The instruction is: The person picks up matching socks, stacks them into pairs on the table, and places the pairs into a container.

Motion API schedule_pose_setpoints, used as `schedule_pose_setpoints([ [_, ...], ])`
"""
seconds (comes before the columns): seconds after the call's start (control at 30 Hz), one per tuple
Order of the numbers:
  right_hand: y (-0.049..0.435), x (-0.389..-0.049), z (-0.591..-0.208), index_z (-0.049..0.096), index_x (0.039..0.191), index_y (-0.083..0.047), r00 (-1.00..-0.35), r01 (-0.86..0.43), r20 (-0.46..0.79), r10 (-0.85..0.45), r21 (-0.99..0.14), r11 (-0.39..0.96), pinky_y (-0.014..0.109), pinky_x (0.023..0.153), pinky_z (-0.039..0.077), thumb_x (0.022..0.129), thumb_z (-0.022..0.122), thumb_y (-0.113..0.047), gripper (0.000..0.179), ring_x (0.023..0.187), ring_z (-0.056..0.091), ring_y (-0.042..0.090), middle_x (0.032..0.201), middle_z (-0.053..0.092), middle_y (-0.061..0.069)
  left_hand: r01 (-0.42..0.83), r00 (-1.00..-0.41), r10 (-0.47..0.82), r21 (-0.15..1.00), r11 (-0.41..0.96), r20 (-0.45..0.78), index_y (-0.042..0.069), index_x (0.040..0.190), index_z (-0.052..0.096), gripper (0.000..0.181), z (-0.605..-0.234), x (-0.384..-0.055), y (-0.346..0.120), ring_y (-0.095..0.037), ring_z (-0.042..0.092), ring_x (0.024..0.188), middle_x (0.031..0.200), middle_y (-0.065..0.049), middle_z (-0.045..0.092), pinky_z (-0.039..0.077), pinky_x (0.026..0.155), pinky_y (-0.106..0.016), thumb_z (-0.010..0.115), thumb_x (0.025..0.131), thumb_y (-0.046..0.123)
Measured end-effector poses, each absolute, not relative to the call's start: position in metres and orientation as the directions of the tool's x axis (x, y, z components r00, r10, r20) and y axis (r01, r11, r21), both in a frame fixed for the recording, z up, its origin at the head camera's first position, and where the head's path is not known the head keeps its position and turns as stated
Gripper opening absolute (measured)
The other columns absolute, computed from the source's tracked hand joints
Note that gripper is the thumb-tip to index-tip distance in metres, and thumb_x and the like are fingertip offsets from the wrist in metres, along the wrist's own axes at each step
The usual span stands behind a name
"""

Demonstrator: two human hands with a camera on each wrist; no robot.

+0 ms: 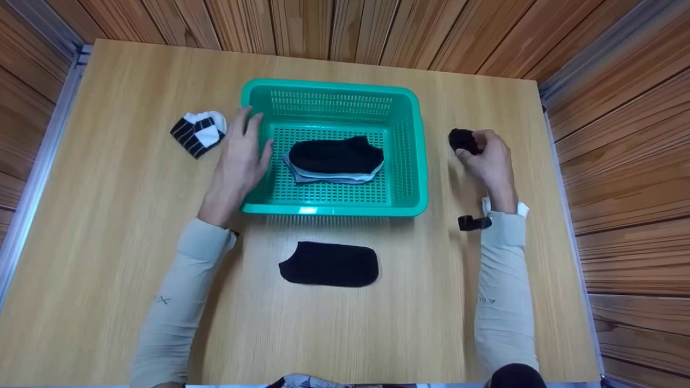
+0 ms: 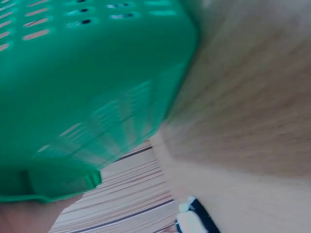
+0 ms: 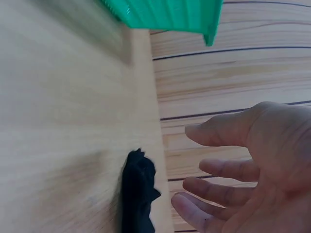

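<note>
My left hand point(image 1: 240, 156) is at the left rim of a green plastic basket point(image 1: 334, 210), its fingers loosely spread. In the left wrist view only part of that hand point(image 2: 29, 216) shows, beside the rim. Inside the basket lies a stack of folded socks, a black sock point(image 1: 337, 156) on top of lighter ones point(image 1: 339, 177). On the right, my right hand point(image 1: 490, 161) is over a bunched black sock point(image 1: 462, 140). The right wrist view shows its fingers apart, with a gap to the bunched sock point(image 3: 137, 194). A flat black sock point(image 1: 330, 264) lies in front of the basket.
A black-and-white patterned pair of socks point(image 1: 200, 132) lies on the wooden table point(image 1: 108, 242), left of the basket. Wood-plank walls point(image 1: 356, 27) stand behind the table and at both sides.
</note>
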State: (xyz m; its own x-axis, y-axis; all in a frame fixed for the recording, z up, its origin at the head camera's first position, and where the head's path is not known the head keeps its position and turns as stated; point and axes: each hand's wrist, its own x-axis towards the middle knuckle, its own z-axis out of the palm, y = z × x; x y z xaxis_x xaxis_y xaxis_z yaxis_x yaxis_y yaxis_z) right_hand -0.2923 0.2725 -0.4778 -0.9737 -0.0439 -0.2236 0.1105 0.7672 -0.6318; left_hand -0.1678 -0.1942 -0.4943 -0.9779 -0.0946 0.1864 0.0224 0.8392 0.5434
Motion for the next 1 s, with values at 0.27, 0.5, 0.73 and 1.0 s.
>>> schedule_pose_setpoints([
  [0.27, 0.286, -0.315, -0.503, 0.028, 0.163, 0.000, -0.957, 0.162, -0.290, -0.004, -0.545, 0.823, 0.060, 0.127, 0.029, 0.101, 0.065, -0.017, 0.073, 0.149, 0.036, 0.047, 0.163, 0.033, 0.031, -0.073, -0.984, -0.149, 0.554, 0.829, 0.094, -0.006, 0.160, 0.032, 0.064, -0.498, -0.172, -0.194, -0.039, 0.030, 0.159, 0.170, -0.026, 0.026, 0.031, 0.127, -0.053, 0.055, 0.110, 0.026],
  [0.5, 0.296, -0.319, -0.524, 0.032, 0.162, 0.000, -0.961, 0.143, -0.275, -0.007, -0.522, 0.841, 0.059, 0.129, 0.026, 0.103, 0.063, -0.019, 0.069, 0.152, 0.034, 0.046, 0.164, 0.033, 0.030, -0.105, -0.985, -0.162, 0.553, 0.827, 0.056, -0.006, 0.162, 0.026, 0.067, -0.498, -0.171, -0.196, -0.037, 0.028, 0.161, 0.172, -0.024, 0.023, 0.030, 0.128, -0.052, 0.054, 0.110, 0.026],
  [0.73, 0.296, -0.312, -0.525, 0.044, 0.157, -0.001, -0.966, 0.173, -0.256, 0.023, -0.585, 0.792, 0.055, 0.125, 0.035, 0.101, 0.067, -0.014, 0.061, 0.150, 0.041, 0.044, 0.159, 0.042, 0.028, -0.096, -0.984, -0.164, 0.560, 0.823, 0.072, -0.007, 0.162, 0.027, 0.067, -0.498, -0.168, -0.198, -0.038, 0.030, 0.160, 0.171, -0.025, 0.024, 0.032, 0.127, -0.052, 0.056, 0.109, 0.023],
  [1.0, 0.295, -0.310, -0.526, 0.055, 0.147, 0.003, -0.978, 0.182, -0.191, 0.081, -0.600, 0.779, 0.053, 0.118, 0.044, 0.100, 0.067, -0.007, 0.050, 0.139, 0.051, 0.043, 0.150, 0.052, 0.029, -0.068, -0.984, -0.146, 0.533, 0.843, 0.105, -0.013, 0.159, 0.029, 0.066, -0.498, -0.172, -0.194, -0.041, 0.031, 0.158, 0.168, -0.030, 0.027, 0.031, 0.127, -0.052, 0.056, 0.108, 0.021],
])
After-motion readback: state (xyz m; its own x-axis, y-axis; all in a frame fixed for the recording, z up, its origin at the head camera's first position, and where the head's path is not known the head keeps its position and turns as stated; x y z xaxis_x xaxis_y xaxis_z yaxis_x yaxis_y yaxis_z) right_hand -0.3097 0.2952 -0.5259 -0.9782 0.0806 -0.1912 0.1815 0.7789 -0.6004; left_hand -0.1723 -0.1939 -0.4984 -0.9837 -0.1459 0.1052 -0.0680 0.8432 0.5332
